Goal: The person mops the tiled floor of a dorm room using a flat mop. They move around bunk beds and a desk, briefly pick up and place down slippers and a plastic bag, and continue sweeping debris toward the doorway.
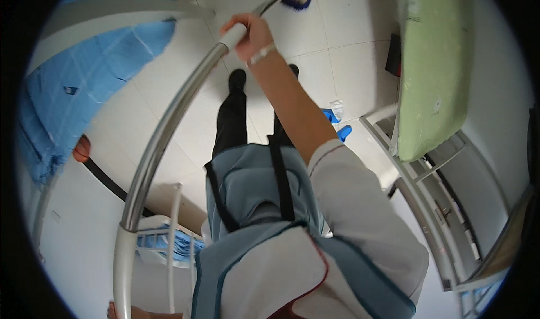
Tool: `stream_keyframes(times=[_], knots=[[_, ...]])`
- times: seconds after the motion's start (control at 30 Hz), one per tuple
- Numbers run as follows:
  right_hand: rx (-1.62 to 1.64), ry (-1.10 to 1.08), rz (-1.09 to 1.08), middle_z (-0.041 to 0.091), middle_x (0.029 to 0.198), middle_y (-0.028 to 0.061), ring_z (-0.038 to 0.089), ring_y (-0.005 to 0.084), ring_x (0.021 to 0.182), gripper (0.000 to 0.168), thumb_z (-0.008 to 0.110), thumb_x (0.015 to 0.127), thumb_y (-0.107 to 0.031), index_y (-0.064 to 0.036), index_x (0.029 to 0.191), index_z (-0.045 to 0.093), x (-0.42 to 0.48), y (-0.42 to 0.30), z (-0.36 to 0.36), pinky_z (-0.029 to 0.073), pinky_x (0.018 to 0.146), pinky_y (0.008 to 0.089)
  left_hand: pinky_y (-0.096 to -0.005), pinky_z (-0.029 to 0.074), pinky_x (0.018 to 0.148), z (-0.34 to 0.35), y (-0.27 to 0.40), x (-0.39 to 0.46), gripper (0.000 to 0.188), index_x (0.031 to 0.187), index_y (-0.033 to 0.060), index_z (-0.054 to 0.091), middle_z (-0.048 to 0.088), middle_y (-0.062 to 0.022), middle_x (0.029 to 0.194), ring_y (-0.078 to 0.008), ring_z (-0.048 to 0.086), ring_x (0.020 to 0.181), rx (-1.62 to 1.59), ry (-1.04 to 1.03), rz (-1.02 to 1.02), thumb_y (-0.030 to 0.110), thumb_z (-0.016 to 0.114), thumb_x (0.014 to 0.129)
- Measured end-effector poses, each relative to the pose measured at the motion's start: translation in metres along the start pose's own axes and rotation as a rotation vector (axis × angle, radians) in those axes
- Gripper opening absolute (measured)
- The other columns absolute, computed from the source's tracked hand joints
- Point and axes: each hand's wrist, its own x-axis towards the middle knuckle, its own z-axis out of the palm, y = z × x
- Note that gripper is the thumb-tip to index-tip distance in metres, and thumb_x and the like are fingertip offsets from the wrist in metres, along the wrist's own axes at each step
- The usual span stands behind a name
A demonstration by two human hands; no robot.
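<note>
A long pole (162, 135) of shiny metal with white sections runs from the bottom left up to the top middle. My right hand (253, 34), with a pale band at the wrist, is wrapped around its white section farther down. At the bottom left edge my left hand (126, 312) is around the near white end, partly hidden by the pole and cut off by the frame. Beyond my right hand the thinner metal part reaches towards a white head with dark blue bristles (296, 2) at the top; their joint is unclear.
Blue bedding (97, 74) lies at the left, beside a pale curved frame. On the right, a green mattress (434, 74) stands over a metal bed frame (417, 177). Blue slippers (344, 132) lie on the tiled floor. A white rack (173, 243) with folded blue cloth (181, 244) is at lower left.
</note>
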Motion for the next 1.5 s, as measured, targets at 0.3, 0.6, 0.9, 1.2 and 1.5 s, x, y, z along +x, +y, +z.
stream_keyframes(times=[0.3,0.6,0.9,1.2,1.5], knots=[[0.038,0.051,0.271,0.03,0.048,-0.0029,0.033,0.0085,0.038,0.013,0.047,0.077,-0.01,-0.011,0.066,0.04,0.013,0.009,-0.16,0.035,0.042,0.026,-0.0354,0.047,0.056,-0.18,-0.088,-0.221,0.02,0.084,0.0111,0.062,0.059,-0.0078,0.079,-0.0213,0.059,0.065,1.737,-0.972,-1.186,0.027,0.054,0.075],[-0.189,-0.036,0.449,0.046,0.061,0.0075,0.045,0.0188,0.055,0.008,0.046,0.072,-0.003,-0.005,0.08,0.048,-0.003,-0.06,-0.227,0.04,0.067,0.0401,-0.0364,0.046,0.056,-0.127,-0.109,-0.325,0.018,0.08,0.005,0.06,0.059,-0.012,0.076,-0.0245,0.058,0.065,1.388,-1.413,-1.678,0.019,0.058,0.069],[-0.103,0.186,0.438,0.03,0.049,-0.0027,0.034,0.0104,0.043,0.007,0.046,0.081,-0.013,-0.011,0.075,0.042,-0.017,-0.063,-0.258,0.032,0.047,0.0257,-0.0373,0.044,0.057,-0.12,-0.133,-0.35,0.017,0.075,-0.0011,0.059,0.059,-0.0162,0.073,-0.0277,0.058,0.064,1.384,-1.512,-1.388,0.011,0.061,0.064],[-0.678,0.036,-0.336,0.041,0.05,0.0058,0.045,0.0214,0.053,0.02,0.043,0.079,-0.014,-0.006,0.061,0.042,0.235,-0.323,-0.324,0.043,0.061,0.0325,-0.0377,0.045,0.065,0.244,-0.354,-0.31,0.025,0.084,0.0035,0.059,0.061,-0.0117,0.076,-0.0285,0.059,0.069,1.169,-1.205,-0.408,0.001,0.063,0.059],[-0.76,0.107,-0.311,0.062,0.076,0.0146,0.055,0.0247,0.073,0.043,0.022,0.087,-0.021,0.006,0.076,0.054,0.265,-0.418,-0.355,0.042,0.08,0.0346,-0.0311,0.048,0.067,0.321,-0.411,-0.187,0.03,0.089,0.0029,0.059,0.061,-0.0087,0.085,-0.0246,0.06,0.077,0.963,-0.996,0.199,-0.008,0.059,0.061]])
